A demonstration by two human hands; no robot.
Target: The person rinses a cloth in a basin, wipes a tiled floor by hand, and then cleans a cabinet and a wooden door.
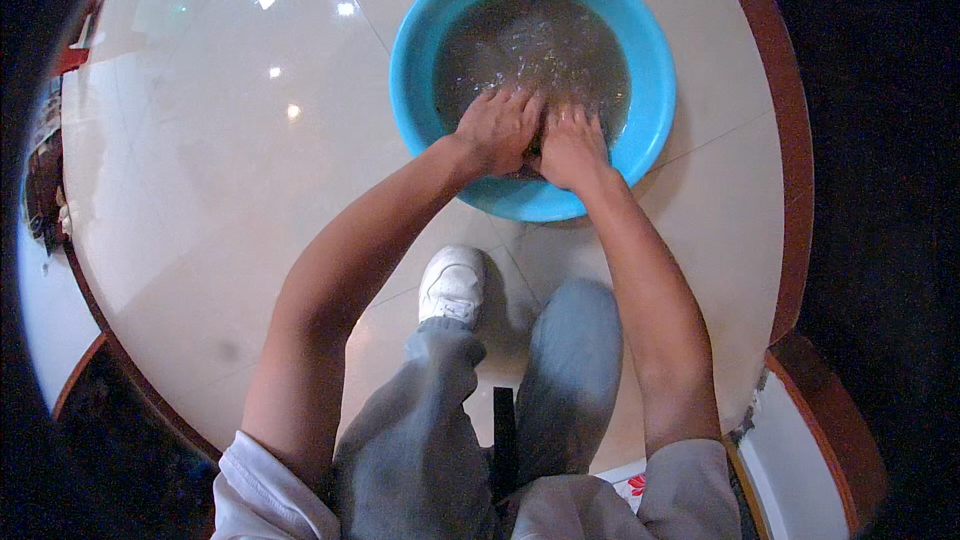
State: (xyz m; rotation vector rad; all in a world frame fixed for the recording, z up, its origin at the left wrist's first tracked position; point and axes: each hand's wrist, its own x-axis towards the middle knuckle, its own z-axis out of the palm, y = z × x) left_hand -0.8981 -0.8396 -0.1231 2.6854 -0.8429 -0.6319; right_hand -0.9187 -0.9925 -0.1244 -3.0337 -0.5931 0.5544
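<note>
A round blue plastic basin (652, 97) sits on the floor in front of me, holding murky brown-grey water (525, 30). Both my hands reach into its near side. My left hand (501, 127) lies palm down with its fingertips at or under the rippling surface. Close beside it, my right hand (574, 139) is also back up, its fingertips in the water. Something dark shows in the narrow gap between the hands; I cannot tell what it is. The murky water and the backs of my hands hide whatever is under my palms.
Glossy pale floor tiles (210, 202) surround the basin and reflect lamps. My white shoe (452, 285) and jeans-covered knee (577, 337) are just behind the basin. Dark reddish-brown edging (791, 127) bounds the floor at right. Dark items (45, 180) lie along the left edge.
</note>
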